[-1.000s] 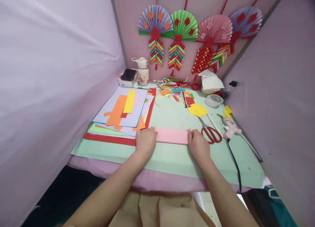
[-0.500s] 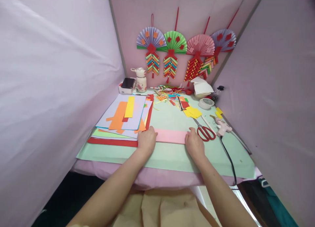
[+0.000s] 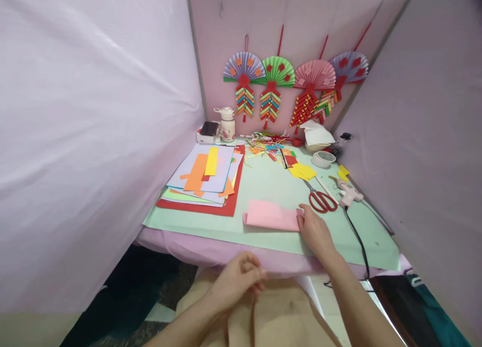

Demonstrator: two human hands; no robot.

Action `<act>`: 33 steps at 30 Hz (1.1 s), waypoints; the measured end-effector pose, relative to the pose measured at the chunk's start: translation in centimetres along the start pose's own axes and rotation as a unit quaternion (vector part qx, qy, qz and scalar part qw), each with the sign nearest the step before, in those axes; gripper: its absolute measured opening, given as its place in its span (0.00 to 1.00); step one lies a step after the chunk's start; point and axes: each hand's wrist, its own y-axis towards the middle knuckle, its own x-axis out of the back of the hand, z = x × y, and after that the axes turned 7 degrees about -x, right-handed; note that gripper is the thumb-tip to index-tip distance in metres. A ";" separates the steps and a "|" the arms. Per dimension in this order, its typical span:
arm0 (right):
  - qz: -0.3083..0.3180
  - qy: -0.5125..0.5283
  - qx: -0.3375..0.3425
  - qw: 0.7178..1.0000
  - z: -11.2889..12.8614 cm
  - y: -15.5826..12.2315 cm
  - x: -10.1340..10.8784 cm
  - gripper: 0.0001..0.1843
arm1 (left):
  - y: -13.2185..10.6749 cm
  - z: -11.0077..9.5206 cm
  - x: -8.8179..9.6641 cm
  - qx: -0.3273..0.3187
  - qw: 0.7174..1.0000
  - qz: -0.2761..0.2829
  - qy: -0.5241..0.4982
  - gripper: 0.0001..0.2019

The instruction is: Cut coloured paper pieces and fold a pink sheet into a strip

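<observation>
A folded strip of pink paper (image 3: 273, 216) lies on the pale green table mat, its left end lifting slightly apart in layers. My right hand (image 3: 314, 229) pinches the strip's right end between thumb and fingers. Below the table's front edge, over my lap, my left hand (image 3: 241, 276) is loosely curled with its fingers a little apart, and nothing shows in it. Just beyond my right hand lie red-handled scissors (image 3: 323, 201).
Left on the mat, coloured sheets (image 3: 203, 171) are stacked on red paper (image 3: 181, 208). A glue gun (image 3: 349, 194) with a black cord is at right. Yellow squares (image 3: 302, 171), tape (image 3: 323, 158), scraps (image 3: 267, 141) and a bottle (image 3: 227, 126) are farther back. Paper fans (image 3: 277, 72) hang behind.
My left hand has let go of the pink paper and moved down toward my lap. The strip has come nearer to the front edge and its left end has loosened. The view has shifted.
</observation>
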 end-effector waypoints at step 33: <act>0.010 0.692 -0.125 0.711 1.9 5.2 0.2 0.23 | 11.8 -6.9 3.2 -0.245 0.960 -0.092 -0.096 0.17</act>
